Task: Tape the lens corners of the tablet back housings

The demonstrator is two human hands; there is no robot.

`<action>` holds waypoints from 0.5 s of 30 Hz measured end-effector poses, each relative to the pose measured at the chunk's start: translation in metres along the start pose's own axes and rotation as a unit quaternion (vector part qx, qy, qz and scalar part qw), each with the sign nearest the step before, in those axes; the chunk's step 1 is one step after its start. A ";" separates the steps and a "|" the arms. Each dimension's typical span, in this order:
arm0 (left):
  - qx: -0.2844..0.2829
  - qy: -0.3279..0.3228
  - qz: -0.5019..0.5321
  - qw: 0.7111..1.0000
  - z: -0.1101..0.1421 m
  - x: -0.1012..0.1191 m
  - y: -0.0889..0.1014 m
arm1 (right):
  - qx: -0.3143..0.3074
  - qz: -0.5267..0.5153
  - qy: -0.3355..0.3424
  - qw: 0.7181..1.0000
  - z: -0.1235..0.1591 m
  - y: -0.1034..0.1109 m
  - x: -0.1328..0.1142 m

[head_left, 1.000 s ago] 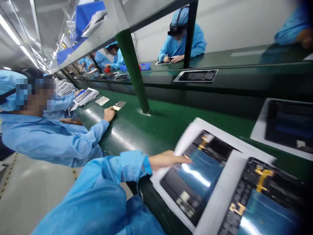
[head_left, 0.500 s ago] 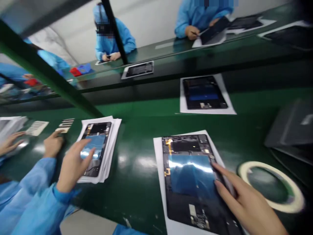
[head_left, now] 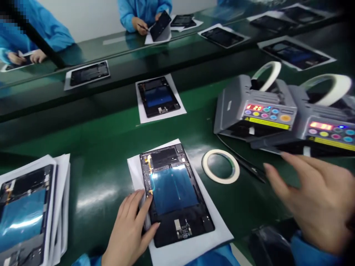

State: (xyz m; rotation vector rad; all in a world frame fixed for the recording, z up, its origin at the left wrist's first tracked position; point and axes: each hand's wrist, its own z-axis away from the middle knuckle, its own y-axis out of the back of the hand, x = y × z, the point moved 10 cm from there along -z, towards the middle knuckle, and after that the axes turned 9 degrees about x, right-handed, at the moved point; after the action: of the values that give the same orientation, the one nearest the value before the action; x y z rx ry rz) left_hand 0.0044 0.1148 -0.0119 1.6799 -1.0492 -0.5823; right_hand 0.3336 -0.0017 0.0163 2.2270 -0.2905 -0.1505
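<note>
An opened tablet with a blue battery lies on a white sheet on the green bench in front of me. My left hand rests on the tablet's left edge, fingers spread flat and holding nothing. My right hand hovers open above the bench to the right, fingers stretched out, near black tweezers and a flat tape roll. Nothing is in either hand.
Two grey tape dispensers with lit panels stand at the right. A stack of sheets with another tablet lies at the left. More tablets on sheets lie farther back. People in blue coats work across the bench.
My view has swung right along the bench. My left hand left the stacked tablet and now lies on the front tablet's left edge. My right hand came off that tablet and hovers right.
</note>
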 end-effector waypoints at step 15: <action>-0.059 -0.057 -0.043 0.996 -0.020 0.008 0.017 | 0.044 -0.013 -0.039 0.998 -0.048 -0.044 0.026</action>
State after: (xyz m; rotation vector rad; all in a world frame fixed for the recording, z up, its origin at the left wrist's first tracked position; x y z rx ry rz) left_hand 0.0177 0.1165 0.0114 1.6099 -1.0073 -0.7899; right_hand 0.3757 0.0537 0.0117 2.3156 -0.3170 -0.2437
